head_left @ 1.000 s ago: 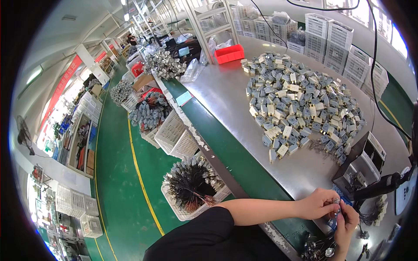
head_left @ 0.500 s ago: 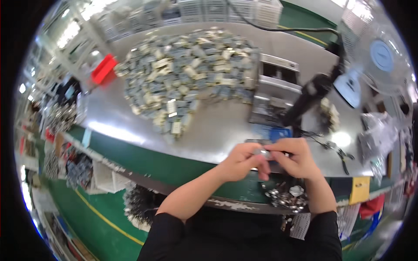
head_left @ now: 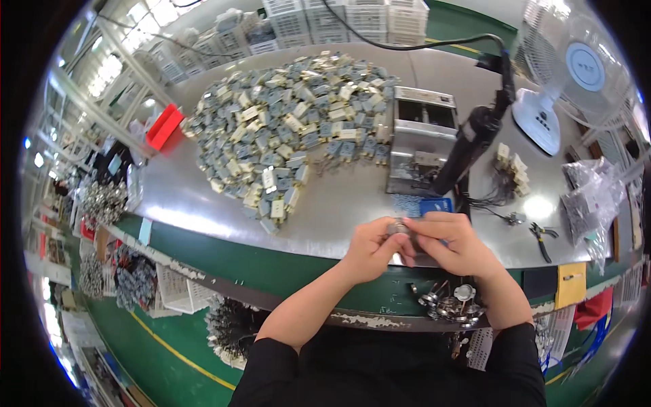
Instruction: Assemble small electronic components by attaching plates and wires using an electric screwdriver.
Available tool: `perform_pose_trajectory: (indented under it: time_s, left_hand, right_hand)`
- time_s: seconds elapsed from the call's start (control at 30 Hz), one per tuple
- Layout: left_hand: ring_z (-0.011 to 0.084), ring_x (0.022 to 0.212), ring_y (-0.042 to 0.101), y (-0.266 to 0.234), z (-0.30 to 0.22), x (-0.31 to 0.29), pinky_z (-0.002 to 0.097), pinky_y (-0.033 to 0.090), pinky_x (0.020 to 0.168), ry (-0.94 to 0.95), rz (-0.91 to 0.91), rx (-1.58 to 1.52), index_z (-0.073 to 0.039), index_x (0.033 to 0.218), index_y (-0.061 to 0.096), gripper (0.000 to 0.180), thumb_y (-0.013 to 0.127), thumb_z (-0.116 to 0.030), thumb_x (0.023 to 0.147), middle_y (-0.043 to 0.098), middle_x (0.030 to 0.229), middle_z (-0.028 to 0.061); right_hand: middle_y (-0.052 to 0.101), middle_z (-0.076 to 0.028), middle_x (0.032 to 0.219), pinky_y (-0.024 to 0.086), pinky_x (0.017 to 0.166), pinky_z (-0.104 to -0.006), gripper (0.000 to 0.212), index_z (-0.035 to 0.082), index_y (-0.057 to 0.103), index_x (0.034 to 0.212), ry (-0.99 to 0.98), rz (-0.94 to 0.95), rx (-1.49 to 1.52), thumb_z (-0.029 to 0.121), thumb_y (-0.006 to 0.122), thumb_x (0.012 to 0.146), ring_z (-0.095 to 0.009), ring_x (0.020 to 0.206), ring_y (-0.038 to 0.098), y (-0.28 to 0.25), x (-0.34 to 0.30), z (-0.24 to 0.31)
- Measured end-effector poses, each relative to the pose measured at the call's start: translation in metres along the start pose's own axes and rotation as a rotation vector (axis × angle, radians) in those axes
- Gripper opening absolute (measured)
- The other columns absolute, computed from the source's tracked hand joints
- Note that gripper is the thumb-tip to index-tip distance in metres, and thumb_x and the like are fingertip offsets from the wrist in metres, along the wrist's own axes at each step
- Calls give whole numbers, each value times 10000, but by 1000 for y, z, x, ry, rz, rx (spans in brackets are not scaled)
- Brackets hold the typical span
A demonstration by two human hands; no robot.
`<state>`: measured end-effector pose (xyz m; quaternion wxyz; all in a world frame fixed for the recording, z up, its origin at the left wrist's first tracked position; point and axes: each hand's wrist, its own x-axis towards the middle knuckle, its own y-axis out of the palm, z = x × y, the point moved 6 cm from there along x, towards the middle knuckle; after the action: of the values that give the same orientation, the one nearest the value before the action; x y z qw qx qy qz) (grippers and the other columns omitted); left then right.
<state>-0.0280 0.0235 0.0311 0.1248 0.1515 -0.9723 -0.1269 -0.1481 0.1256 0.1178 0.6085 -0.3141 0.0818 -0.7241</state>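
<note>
Above the front edge of the metal bench, my left hand [head_left: 374, 248] has its fingers wrapped round a small round metal part [head_left: 399, 228]. The fingers of my right hand [head_left: 449, 243] pinch at the same part from the other side. Much of it is hidden by the fingers. Just beyond my hands lies a small blue tray [head_left: 435, 206], with tiny pieces beside it. A heap of round silvery parts [head_left: 456, 302] sits at the bench edge by my right forearm.
Many grey and cream block-shaped parts [head_left: 285, 129] are heaped across the bench. Right of them stand a metal machine [head_left: 422, 139] and an upright black cylindrical tool [head_left: 468, 149] with a cable. Pliers [head_left: 542, 241], a fan [head_left: 539, 125], a plastic bag [head_left: 593, 197] and a red bin [head_left: 164, 127] lie around.
The whole view has shifted slightly. My fingers have closed more tightly around the small round part, and my right fingertips have moved over it.
</note>
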Motion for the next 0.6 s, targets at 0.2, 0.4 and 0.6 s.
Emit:
perform_pose_trajectory:
  time_s: [0.2,0.4,0.6]
  left_hand:
    - [256,829,762,6,-23,0,384,611,766,35,149,108,21,1178,663,297,666,-250,1056,758,968,142]
    - [324,836,733,-89,-114,-26,431,585,766,42,-464,1451,-67,1154,747,410,800,-383,898,751,1034,130]
    - [277,1088,679,-161,-102,-87,423,580,862,-360,-630,1835,-103,1176,767,401,815,-357,871,709,1184,64]
  right_hand:
    - [642,-119,756,481,651,-345,399,36,773,1196,165,164,-90,95,765,801,-236,689,610,-9,10,-6]
    - [656,-167,785,532,708,-442,297,-11,735,957,320,140,-536,102,803,691,-363,754,669,-34,-13,-53]
    - [695,-203,895,544,813,-448,311,-35,716,965,323,239,-583,57,797,680,-396,882,682,-21,-11,-59]
